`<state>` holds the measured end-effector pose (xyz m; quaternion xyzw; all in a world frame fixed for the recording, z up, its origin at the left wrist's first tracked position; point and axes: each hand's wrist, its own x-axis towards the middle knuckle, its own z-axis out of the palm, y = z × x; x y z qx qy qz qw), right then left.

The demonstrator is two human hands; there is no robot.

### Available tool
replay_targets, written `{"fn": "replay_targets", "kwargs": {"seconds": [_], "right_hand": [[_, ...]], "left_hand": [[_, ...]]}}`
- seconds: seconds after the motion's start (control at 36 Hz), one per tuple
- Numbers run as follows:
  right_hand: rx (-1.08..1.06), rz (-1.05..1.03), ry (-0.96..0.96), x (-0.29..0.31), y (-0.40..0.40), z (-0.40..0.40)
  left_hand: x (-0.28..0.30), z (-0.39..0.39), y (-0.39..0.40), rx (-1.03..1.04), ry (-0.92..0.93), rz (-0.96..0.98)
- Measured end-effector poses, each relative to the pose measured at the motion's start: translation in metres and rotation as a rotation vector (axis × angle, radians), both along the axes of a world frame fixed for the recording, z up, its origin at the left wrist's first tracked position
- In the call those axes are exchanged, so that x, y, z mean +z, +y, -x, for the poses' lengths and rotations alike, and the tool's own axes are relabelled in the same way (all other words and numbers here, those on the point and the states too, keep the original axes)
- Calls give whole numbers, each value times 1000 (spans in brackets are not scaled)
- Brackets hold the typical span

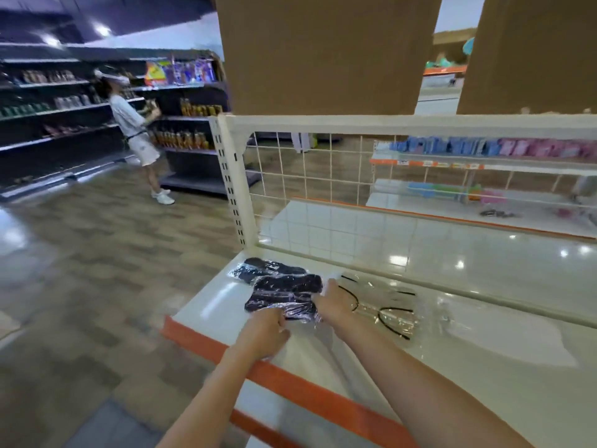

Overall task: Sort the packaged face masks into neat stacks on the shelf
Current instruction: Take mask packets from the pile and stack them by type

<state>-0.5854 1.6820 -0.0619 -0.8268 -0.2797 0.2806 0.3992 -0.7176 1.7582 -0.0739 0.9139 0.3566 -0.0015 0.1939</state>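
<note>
Evidently both hands are squaring up the black masks (284, 294), a loose heap of dark packets in clear wrap lying at the left end of the shelf (484, 367), close to its orange front edge. The left hand (263, 334) sits at the near side of that heap, fingers curled with the tips pinching the wrap's lower edge, probably to pull the packets into line. The right hand (336, 302) rests at the heap's right side, fingers together against the wrap; whether they grip it or only press, I cannot tell, though bracing the pile from that side would stop it sliding.

Just right of the heap, touching or nearly so, lie the white masks (384, 308), pale packets with black ear loops showing through clear film, spread flat and overlapping. Keeping them beside the dark ones looks like sorting by colour.

Behind the heap stands the wire grid panel (323, 176), a natural backstop for stacks. Far left of the heap, another person (135, 130) faces dark shelving.
</note>
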Motion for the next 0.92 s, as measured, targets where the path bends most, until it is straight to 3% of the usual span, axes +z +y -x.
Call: {"fn": "replay_targets", "kwargs": {"seconds": [0.17,0.33,0.44,0.58,0.75,0.92], "right_hand": [[-47,-27,96,2,43,8],[44,67,128,7,57,7],[120,120,-39,7,49,-3],[301,134,-394,9,13,-19],[409,268,-731,21,-45,-44],[375,483,-881,14,-115,-79]], "left_hand": [[-1,9,16,33,-56,-20],[-2,17,22,34,-9,-9],[0,10,18,-18,62,-16],[6,-15,0,-132,152,-60],[14,-62,-36,-349,386,-158],[12,-117,-85,-489,506,-282]]}}
